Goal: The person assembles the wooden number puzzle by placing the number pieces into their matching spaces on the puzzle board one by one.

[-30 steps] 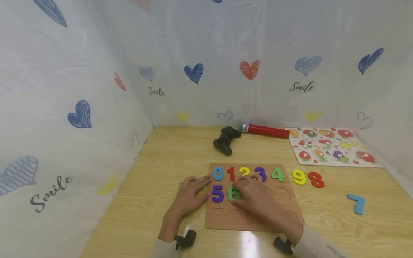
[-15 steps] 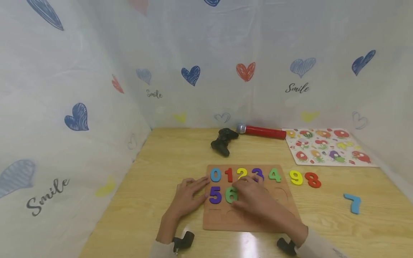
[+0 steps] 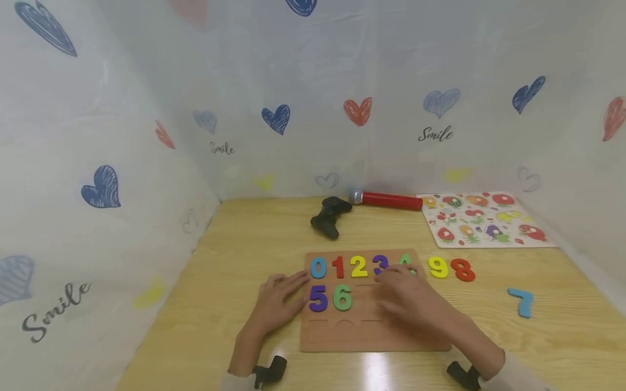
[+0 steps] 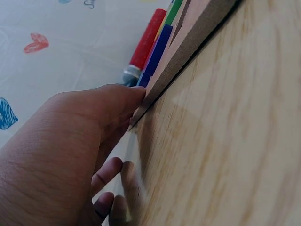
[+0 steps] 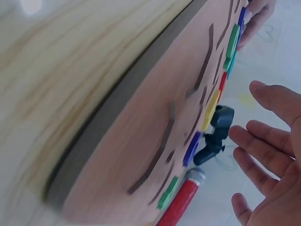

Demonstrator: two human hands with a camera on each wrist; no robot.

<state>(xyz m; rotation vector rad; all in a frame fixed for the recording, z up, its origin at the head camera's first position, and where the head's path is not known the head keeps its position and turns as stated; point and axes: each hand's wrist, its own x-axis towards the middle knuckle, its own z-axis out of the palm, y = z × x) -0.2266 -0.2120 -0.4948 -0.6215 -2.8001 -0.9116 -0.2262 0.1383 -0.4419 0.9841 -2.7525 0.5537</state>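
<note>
A tan wooden number board with shallow recesses (image 3: 342, 343) lies flat on the pale wood-grain worktop (image 3: 244, 233). Along its far row sit a blue 0 (image 3: 313, 269), a red 1 (image 3: 338, 267), a yellow 2 (image 3: 358, 274), a purple 3 and a green 4, the last two partly covered by the right hand (image 3: 409, 294). A purple 5 and a light-green 6 (image 3: 342, 305) sit in the middle row. The right hand is above the right part of the board, its grip apart, fingers spread and holding nothing. The left hand (image 3: 277, 301) touches the board's left edge with extended fingers, its grip likewise apart. Right of the board lie a yellow 9 and a red 8 (image 3: 463, 270) close together, with a blue 7 (image 3: 525, 305) farther right and nearer the person. Beyond the board are a black game controller (image 3: 325, 220), a red microphone with a silver head (image 3: 391, 201) and a white fruit-picture board (image 3: 481, 245). Behind hangs a white sheet printed with hearts (image 3: 313, 146).
</note>
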